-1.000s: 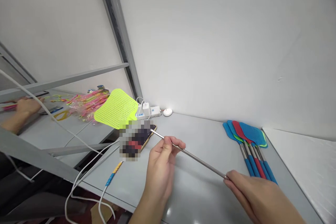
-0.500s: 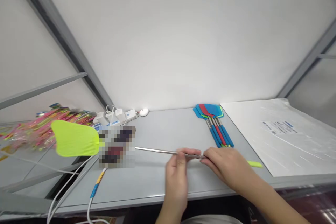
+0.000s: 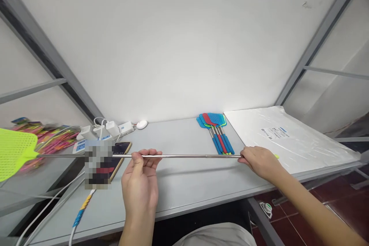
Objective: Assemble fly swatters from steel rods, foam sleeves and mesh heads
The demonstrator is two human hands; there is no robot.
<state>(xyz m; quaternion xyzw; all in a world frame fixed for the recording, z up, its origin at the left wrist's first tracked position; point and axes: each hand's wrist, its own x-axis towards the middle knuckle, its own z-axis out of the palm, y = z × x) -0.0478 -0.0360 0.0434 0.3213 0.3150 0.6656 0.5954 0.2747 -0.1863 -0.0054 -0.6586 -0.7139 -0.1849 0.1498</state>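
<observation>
In the head view, the left hand (image 3: 140,184) pinches the thin metal rod (image 3: 184,156) of an extended fly swatter between fingertips and thumb, its grip clamped on the rod. The right hand (image 3: 259,160) has its grip closed around the handle end, near the bench's (image 3: 184,184) right front edge. The rod runs level above the bench, and its yellow-green head (image 3: 13,153) hangs out beyond the left edge. A bundle of blue swatters (image 3: 216,132) lies by the back edge, beside a white plastic-wrapped sheet (image 3: 285,140). A phone (image 3: 121,150) and power strip (image 3: 100,132) sit at the back left corner.
</observation>
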